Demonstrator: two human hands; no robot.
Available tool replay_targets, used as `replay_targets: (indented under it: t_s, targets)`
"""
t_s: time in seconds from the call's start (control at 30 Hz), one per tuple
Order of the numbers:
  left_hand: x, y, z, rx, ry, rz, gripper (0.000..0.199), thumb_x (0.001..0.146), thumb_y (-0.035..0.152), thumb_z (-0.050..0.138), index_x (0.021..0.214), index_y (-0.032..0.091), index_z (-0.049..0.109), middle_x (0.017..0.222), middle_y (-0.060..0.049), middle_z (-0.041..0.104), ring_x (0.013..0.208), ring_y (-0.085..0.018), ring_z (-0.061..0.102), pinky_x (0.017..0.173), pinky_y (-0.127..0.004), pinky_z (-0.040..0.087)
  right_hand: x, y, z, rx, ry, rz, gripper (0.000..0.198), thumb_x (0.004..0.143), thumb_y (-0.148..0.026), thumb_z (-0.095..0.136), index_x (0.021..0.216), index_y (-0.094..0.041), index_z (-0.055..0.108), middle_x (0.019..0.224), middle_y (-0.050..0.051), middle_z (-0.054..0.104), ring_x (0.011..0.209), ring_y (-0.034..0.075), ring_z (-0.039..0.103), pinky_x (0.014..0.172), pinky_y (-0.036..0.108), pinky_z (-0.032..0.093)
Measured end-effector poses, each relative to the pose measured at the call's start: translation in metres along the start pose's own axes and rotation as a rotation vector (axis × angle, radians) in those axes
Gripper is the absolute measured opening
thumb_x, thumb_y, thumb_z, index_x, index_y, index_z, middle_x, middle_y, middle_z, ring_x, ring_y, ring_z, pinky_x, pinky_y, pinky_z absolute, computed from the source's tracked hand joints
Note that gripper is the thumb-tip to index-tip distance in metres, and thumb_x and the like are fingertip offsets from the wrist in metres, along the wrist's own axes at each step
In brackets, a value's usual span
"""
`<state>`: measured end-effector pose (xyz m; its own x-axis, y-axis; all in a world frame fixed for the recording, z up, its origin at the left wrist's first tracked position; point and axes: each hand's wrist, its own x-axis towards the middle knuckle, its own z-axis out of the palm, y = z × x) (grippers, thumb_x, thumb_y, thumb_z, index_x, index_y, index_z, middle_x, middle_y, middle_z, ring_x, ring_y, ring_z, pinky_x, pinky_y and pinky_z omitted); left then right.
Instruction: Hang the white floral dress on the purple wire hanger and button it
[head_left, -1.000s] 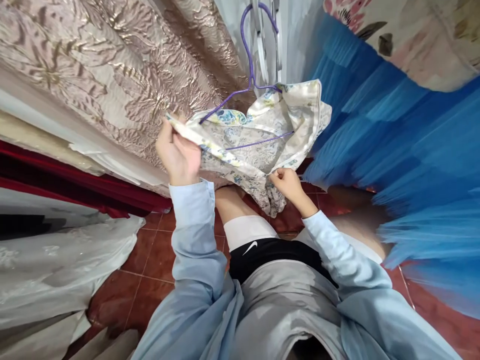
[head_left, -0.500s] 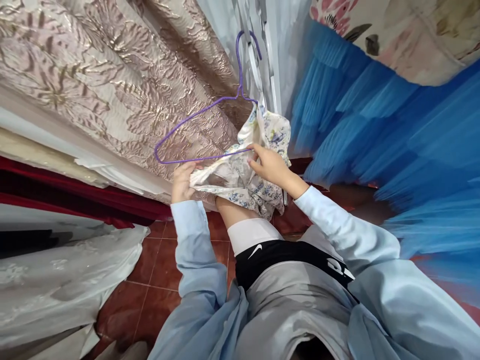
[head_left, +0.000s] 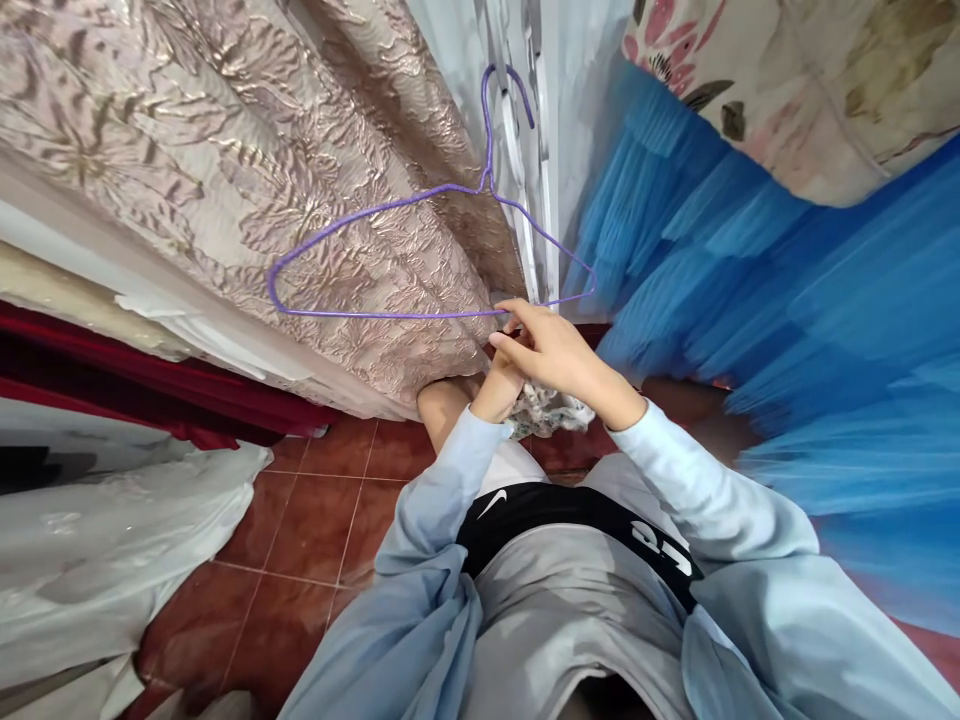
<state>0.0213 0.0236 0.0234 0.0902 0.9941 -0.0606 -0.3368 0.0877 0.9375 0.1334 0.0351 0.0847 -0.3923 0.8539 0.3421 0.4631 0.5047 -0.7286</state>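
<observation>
A purple hanger [head_left: 375, 210] is bare, its hook pointing up and its lower bar level. My right hand [head_left: 559, 352] holds that bar near its middle, fingers curled over it and the thumb lower down. My left hand [head_left: 501, 388] is crossed underneath, its fingers mostly hidden behind my right hand. Just below both hands hangs a bunched white garment with a blue floral print [head_left: 559, 412]. It is off the hanger, and most of it is covered by my hands. My left hand appears closed on it.
Pink embossed fabric [head_left: 225, 150] hangs at the left, above dark red cloth [head_left: 150, 370] and white lace cloth [head_left: 112, 540]. Blue tulle [head_left: 787, 280] and a floral cloth [head_left: 787, 90] fill the right. White straps [head_left: 544, 170] hang behind the hanger. The floor has red tiles [head_left: 300, 520].
The floral garment has come off the hanger's right side and bunched lower down. My left hand has moved right, from the garment's left edge to beneath my right hand.
</observation>
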Motion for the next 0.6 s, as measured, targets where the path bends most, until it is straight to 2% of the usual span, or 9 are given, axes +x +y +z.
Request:
replay_targets:
  t_s: [0.13,0.23,0.3,0.4,0.47,0.53,0.6]
  targets:
    - [-0.028,0.020,-0.006,0.089,0.027,-0.059,0.019,0.074,0.027,0.075,0.084,0.015,0.064,0.080,-0.003,0.067,0.080,-0.017,0.065,0.065,-0.024,0.048,-0.008,0.020,-0.010,0.052,0.001,-0.006,0.064,0.095,-0.052,0.061,0.147,-0.016,0.051,0.135,0.018,0.064,0.127,0.034,0.058,0.109,0.051,0.043]
    - [-0.038,0.048,-0.006,0.067,0.033,0.054,0.016,0.076,0.024,0.071,0.087,0.016,0.063,0.079,-0.001,0.066,0.075,-0.014,0.064,0.067,-0.022,0.049,-0.012,0.023,-0.015,0.147,-0.022,-0.009,0.073,0.093,-0.060,0.060,0.153,-0.019,0.045,0.154,0.019,0.049,0.141,0.034,0.048,0.115,0.053,0.038]
    - [-0.039,0.067,0.000,0.086,-0.011,0.165,0.015,0.080,0.026,0.068,0.091,0.017,0.062,0.087,-0.003,0.069,0.082,-0.015,0.067,0.073,-0.024,0.052,-0.016,0.018,-0.021,0.221,-0.005,-0.021,0.076,0.090,-0.061,0.064,0.153,-0.023,0.046,0.157,0.017,0.047,0.139,0.034,0.049,0.112,0.052,0.042]
    - [-0.035,0.088,0.013,0.175,-0.072,0.337,0.018,0.084,0.027,0.066,0.099,0.019,0.061,0.102,-0.006,0.071,0.095,-0.019,0.069,0.083,-0.029,0.054,-0.021,0.003,-0.032,0.251,0.067,-0.044,0.070,0.080,-0.055,0.077,0.139,-0.022,0.059,0.140,0.015,0.061,0.120,0.033,0.061,0.095,0.044,0.051]
    - [-0.028,0.094,0.021,0.250,-0.096,0.428,0.022,0.083,0.023,0.069,0.103,0.019,0.061,0.106,-0.006,0.071,0.099,-0.018,0.069,0.087,-0.029,0.054,-0.024,-0.005,-0.040,0.220,0.106,-0.013,0.042,0.085,-0.045,0.073,0.117,-0.018,0.069,0.110,0.011,0.072,0.095,0.026,0.066,0.081,0.036,0.051]
    - [-0.021,0.095,0.024,0.333,-0.121,0.467,0.022,0.082,0.021,0.072,0.101,0.018,0.061,0.102,-0.005,0.070,0.095,-0.016,0.069,0.085,-0.027,0.053,-0.026,-0.010,-0.047,0.198,0.125,0.036,0.020,0.093,-0.032,0.061,0.096,-0.016,0.071,0.084,0.005,0.070,0.075,0.020,0.061,0.071,0.031,0.045]
    - [-0.014,0.096,0.022,0.412,-0.175,0.440,0.021,0.081,0.022,0.076,0.097,0.017,0.061,0.092,-0.003,0.067,0.083,-0.013,0.066,0.076,-0.024,0.052,-0.027,-0.011,-0.054,0.215,0.104,0.050,0.019,0.094,-0.023,0.053,0.085,-0.016,0.068,0.073,0.002,0.065,0.067,0.016,0.056,0.066,0.029,0.040]
